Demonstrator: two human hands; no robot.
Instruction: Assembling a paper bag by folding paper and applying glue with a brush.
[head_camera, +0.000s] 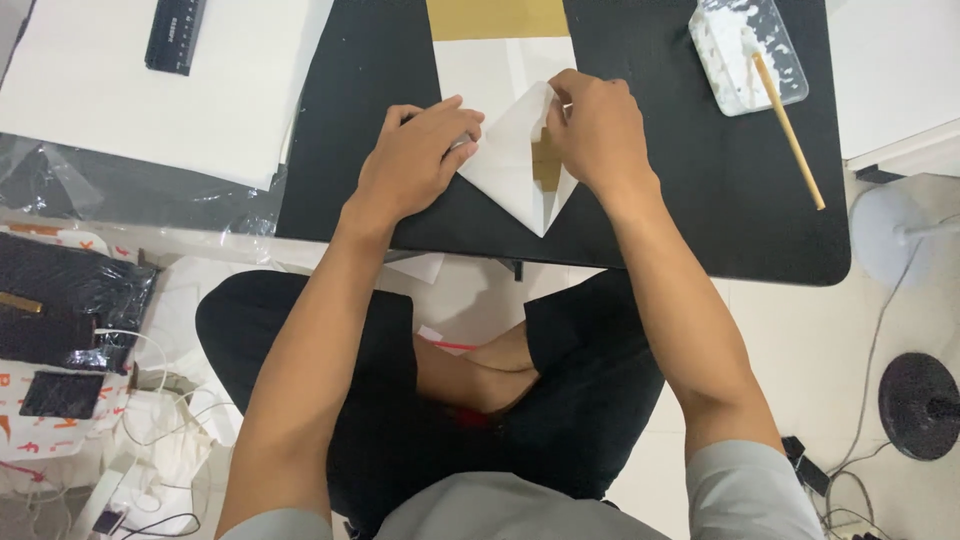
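A sheet of paper (510, 150), white on one side and gold on the other, lies on a low black table (700, 200), folded to a point toward me. My left hand (415, 160) presses flat on the paper's left fold. My right hand (595, 130) pinches the upper edge of a folded flap at the paper's right side. A gold strip of the sheet (497, 18) shows at the far edge.
A clear tray of white paste (745, 55) with a wooden stick (790, 130) sits at the table's far right. A large white sheet (150, 90) with a black ruler (176, 35) lies at the left. Bags and cables clutter the floor left; a fan base (920, 405) stands right.
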